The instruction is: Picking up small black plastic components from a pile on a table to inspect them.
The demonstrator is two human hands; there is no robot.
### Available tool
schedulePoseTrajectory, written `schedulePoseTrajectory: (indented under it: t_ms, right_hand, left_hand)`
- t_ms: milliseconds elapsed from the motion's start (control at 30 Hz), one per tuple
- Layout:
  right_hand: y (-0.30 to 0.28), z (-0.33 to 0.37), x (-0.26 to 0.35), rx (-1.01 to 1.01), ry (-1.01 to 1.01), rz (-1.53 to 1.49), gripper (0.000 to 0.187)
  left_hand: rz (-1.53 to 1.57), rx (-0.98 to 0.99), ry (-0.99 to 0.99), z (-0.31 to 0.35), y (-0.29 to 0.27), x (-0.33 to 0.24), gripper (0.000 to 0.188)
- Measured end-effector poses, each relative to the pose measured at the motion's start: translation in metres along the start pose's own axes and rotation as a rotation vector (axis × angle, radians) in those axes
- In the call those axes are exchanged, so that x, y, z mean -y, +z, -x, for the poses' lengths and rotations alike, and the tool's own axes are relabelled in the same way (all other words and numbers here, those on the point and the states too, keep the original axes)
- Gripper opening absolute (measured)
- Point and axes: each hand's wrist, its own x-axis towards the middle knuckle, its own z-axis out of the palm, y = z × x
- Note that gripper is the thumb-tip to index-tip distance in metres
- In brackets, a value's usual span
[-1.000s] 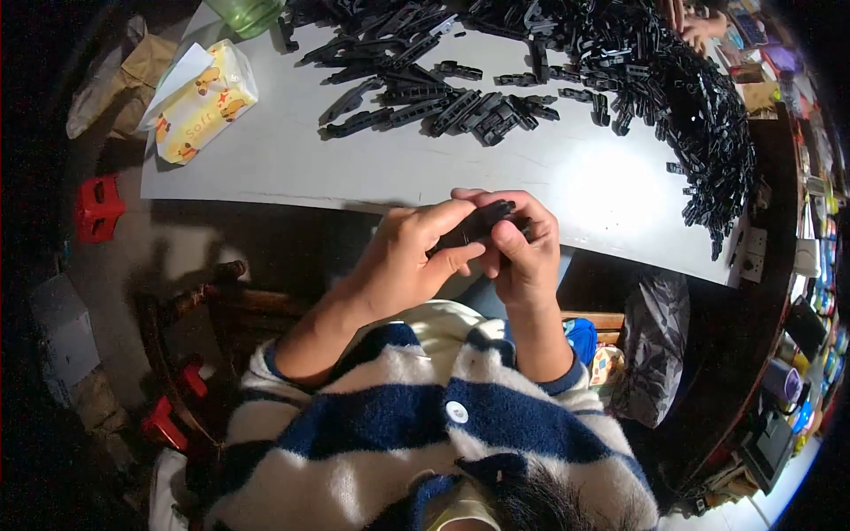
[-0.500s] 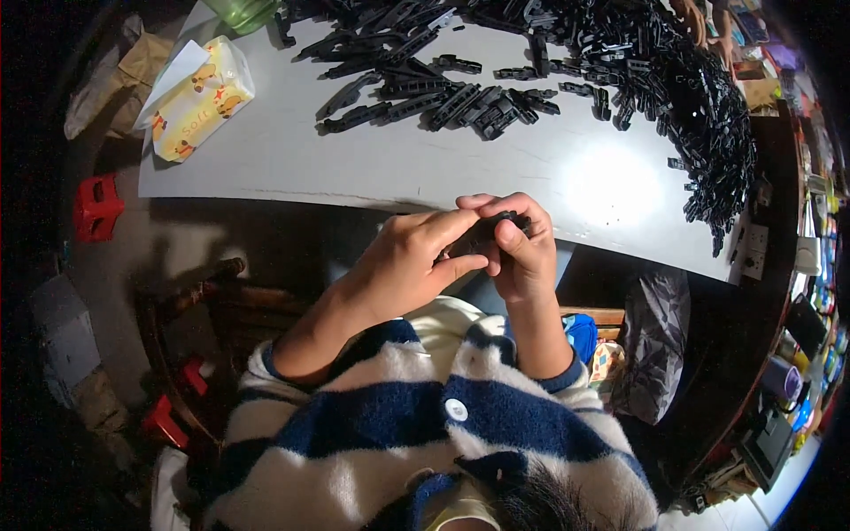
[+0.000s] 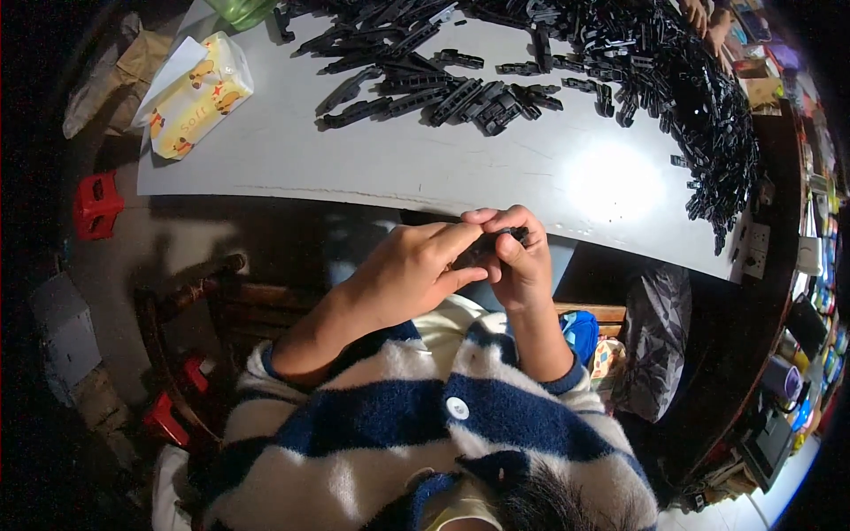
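Note:
Both of my hands meet just off the near edge of the white table, over my lap. Between them is a small black plastic part [image 3: 516, 234], mostly covered by fingers. My right hand [image 3: 522, 257] grips it, thumb bent over its near side. From the left, my left hand [image 3: 421, 265] closes on the same part with fingers and thumb. On the table beyond lie long black plastic pieces [image 3: 416, 97], loosely grouped. A large heap of small black plastic parts [image 3: 699, 115] spreads along the right side.
A yellow-and-white tissue pack [image 3: 199, 102] lies at the table's left end, near a green translucent container [image 3: 246, 11]. Another person's hand [image 3: 697, 16] reaches in at the far right. A red stool [image 3: 97, 205] stands on the floor at left; a wooden chair [image 3: 190, 296] is behind my left arm.
My hands have dropped slightly toward me, still around the black part. At the far right, the other person's hands have shifted a little.

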Motion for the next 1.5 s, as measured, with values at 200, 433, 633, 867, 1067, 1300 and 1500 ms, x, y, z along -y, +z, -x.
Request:
schedulePoseTrajectory:
  t_ms: [200,433,633,867,1067,1300,1500]
  right_hand:
    - [-0.001,0.0,0.0,0.098,-0.024,0.337,0.026]
    - [-0.008,-0.029,0.036,-0.135,-0.216,1.041,0.016]
    - [-0.016,-0.086,0.043,-0.159,-0.562,1.584,0.02]
    - [-0.016,-0.084,0.04,-0.095,-0.536,1.922,0.021]
    - [-0.009,-0.061,0.039,-0.163,-0.495,1.444,0.016]
    - [0.026,-0.044,0.027,-0.202,-0.368,0.852,0.021]
    - [0.033,-0.044,0.019,0.003,-0.513,1.202,0.02]
  left_hand:
    - [-0.156,0.254,-0.143,0.0,-0.017,0.004,0.044]
    - [-0.503,-0.323,-0.415,-0.022,-0.05,0.046,0.033]
    - [-0.845,-0.322,-0.361,-0.019,-0.058,0.066,0.025]
    - [-0.706,-0.218,-0.423,-0.005,-0.06,0.067,0.026]
    - [-0.297,-0.527,-0.481,0.006,-0.054,0.069,0.026]
    - [0.311,-0.256,-0.406,0.004,-0.045,0.04,0.017]
    - [0.436,-0.207,-0.3,-0.003,-0.033,0.028,0.017]
